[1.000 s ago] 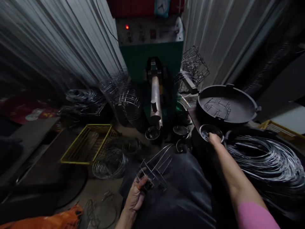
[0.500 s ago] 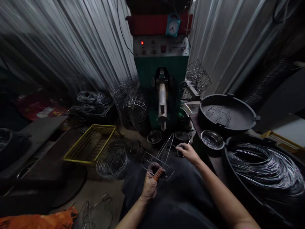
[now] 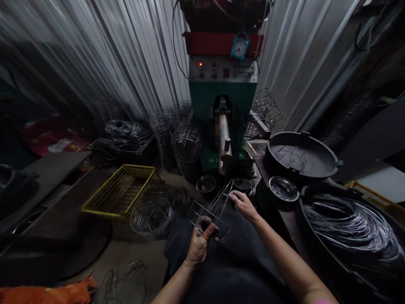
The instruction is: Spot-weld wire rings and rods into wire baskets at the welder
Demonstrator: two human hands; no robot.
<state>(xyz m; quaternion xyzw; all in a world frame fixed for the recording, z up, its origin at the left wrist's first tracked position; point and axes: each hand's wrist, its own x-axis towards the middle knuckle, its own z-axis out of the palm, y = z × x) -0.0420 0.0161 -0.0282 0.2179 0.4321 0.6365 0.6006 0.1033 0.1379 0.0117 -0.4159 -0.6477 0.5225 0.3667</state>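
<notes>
A thin wire frame (image 3: 218, 203) is held above my dark-clothed lap, its narrow end pointing up toward the machine. My left hand (image 3: 204, 234), with orange wrapping on a finger, is closed round the wider lower part of it. At the narrow end, my right hand (image 3: 239, 202) pinches a short wire piece (image 3: 226, 194) that lies against the frame. In front of the frame stands a green machine (image 3: 202, 99) with a metal arm (image 3: 224, 135).
Small metal bowls (image 3: 206, 184) sit below the machine arm. At the right are a bowl of short wires (image 3: 284, 188), a round black pan (image 3: 319, 158) and a tub of wire coils (image 3: 354, 223). A yellow basket (image 3: 118, 191) and a wire coil (image 3: 152, 216) lie left.
My right hand has moved slightly left, bringing the short wire piece to the narrow end of the frame. The view has shifted a little, and my left hand keeps its hold.
</notes>
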